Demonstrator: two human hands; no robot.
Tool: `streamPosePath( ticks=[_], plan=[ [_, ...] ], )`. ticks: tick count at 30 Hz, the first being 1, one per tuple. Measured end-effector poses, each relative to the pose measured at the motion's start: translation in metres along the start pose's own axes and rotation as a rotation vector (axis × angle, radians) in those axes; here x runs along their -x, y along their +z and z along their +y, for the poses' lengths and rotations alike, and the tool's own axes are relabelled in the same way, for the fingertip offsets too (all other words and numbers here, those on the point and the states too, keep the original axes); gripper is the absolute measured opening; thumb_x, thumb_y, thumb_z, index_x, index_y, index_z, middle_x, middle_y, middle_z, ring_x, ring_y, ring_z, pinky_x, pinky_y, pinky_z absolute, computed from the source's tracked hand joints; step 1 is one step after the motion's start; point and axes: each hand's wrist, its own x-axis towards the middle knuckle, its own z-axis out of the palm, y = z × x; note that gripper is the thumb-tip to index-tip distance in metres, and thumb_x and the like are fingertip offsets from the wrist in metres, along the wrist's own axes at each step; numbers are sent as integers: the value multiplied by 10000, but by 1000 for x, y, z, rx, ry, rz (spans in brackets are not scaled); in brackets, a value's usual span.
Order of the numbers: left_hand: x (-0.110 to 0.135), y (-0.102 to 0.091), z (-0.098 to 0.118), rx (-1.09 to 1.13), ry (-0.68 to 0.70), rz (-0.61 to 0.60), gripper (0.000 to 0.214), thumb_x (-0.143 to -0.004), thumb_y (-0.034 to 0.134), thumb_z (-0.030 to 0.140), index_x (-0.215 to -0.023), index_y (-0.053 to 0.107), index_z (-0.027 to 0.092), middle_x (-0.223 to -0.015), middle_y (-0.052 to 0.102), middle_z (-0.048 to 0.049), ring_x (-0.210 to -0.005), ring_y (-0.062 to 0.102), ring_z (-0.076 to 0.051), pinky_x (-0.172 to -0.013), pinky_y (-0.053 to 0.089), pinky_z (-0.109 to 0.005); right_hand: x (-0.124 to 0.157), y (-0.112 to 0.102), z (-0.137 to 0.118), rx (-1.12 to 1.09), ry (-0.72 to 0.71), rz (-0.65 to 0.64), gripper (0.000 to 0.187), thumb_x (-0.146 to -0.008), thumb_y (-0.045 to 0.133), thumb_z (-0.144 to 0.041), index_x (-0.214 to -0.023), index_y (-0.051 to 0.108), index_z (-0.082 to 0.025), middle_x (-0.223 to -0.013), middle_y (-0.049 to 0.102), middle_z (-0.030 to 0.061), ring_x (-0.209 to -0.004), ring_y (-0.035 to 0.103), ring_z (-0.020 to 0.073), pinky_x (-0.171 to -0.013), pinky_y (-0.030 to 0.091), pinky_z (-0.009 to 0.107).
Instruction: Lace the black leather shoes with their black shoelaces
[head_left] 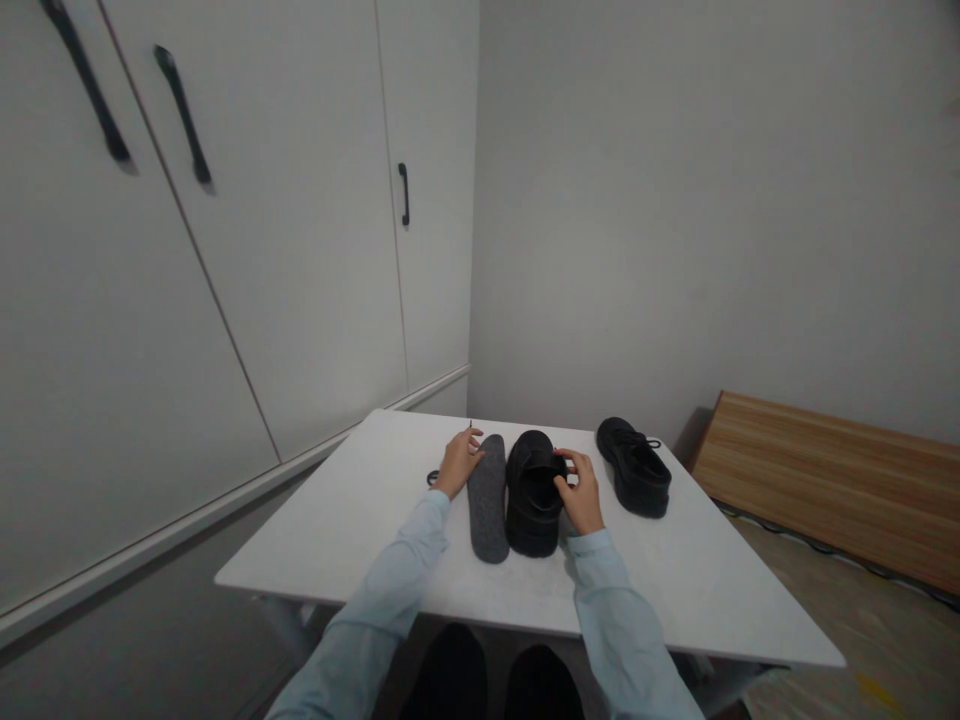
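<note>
A black shoe point(534, 535) stands near the middle of the white table point(345, 530), its opening facing me. My right hand point(580, 492) grips the right side of its opening, thumb at the inner edge and fingers bent over the collar. Beside the shoe on the left lies a grey felt insole point(489, 505), flat and lengthwise. My left hand point(459, 462) is at the insole's upper left edge, fingers curled in a pinch. A thin dark shoelace point(433, 478) shows as a loop left of that hand, and a dark tip rises above its fingers.
A second black shoe point(637, 470), laced, stands at the back right of the table. White cabinets point(300, 250) with dark handles run along the left, and a grey wall point(675, 220) is behind. A wooden board point(825, 480) leans at the right.
</note>
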Motion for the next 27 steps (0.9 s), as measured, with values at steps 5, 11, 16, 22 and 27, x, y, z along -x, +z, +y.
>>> streamPosePath(
  ticks=[5,11,16,22,27],
  plan=[
    [0,-17,20,68,-60,-17,485,-711,491,39,-1173,514,185,-1041,654,-58,-666,604,-103,-718,495,-251,1,0,-5,-32,7,-5,400,-621,476,-139,-987,615,-220,-1079,541,67,-849,529,201,-610,485,301],
    [5,-50,51,-65,-47,26,473,-717,476,57,-1163,565,185,-999,670,-55,-811,626,-167,-831,479,-294,2,4,-7,-82,34,-35,394,-622,492,-153,-996,600,-213,-1106,537,71,-862,537,199,-605,486,288],
    [8,-79,75,-151,28,85,371,-736,436,80,-1058,599,171,-1039,660,-61,-961,595,-201,-911,444,-313,4,6,-10,-96,47,-60,396,-618,503,-152,-1000,589,-210,-1114,531,71,-849,538,188,-568,473,259],
    [19,-108,111,-105,99,50,194,-802,408,201,-899,573,168,-899,638,-42,-871,586,-189,-838,452,-302,4,10,-11,-109,11,-65,311,-651,557,-188,-958,593,-213,-1066,528,59,-767,547,160,-523,467,240],
    [24,-115,139,170,139,-68,194,-830,439,304,-907,549,164,-854,618,-20,-811,576,-161,-724,465,-246,4,11,-9,-87,-33,-68,224,-704,584,-241,-926,593,-215,-1017,518,47,-754,543,152,-535,470,244]
  ],
)
